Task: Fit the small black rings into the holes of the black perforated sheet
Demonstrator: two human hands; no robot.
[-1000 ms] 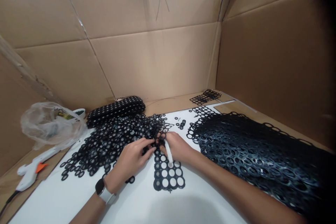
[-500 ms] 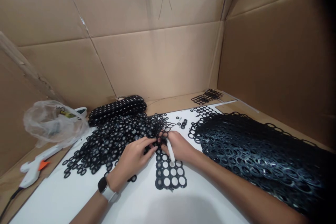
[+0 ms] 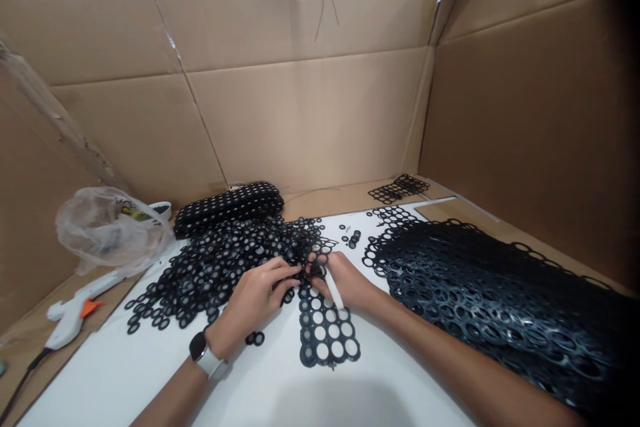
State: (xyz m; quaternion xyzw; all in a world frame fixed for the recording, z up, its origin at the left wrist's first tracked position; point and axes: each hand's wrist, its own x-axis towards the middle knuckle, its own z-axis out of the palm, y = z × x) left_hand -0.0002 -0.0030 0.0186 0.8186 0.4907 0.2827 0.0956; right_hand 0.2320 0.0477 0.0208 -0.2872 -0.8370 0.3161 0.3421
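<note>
A black mesh strip of joined rings (image 3: pixel 321 333) lies on the white board, its upper end lifted and bunched between my hands. My right hand (image 3: pixel 345 280) is closed on that lifted end. A slim white stick (image 3: pixel 334 287) slants down from its fingers over the mesh. From the left, my left hand (image 3: pixel 260 290) brings thumb and fingertips together at the mesh edge; what they pinch is too small and dark to make out. Beside that hand spreads a heap of small black rings (image 3: pixel 215 267), with a few loose rings (image 3: pixel 255 338) near the wrist.
To the right lies a large stack of black ring mesh (image 3: pixel 480 293). A white glue gun (image 3: pixel 75 313) with an orange trigger, a clear plastic bag (image 3: pixel 95 233) and a black dotted pouch (image 3: pixel 230 207) sit at left. Cardboard walls (image 3: pixel 310 120) enclose the white board (image 3: pixel 125 373).
The whole view has shifted slightly, so things sit a little further right. My hands stay at the mesh; the white stick has tilted slightly.
</note>
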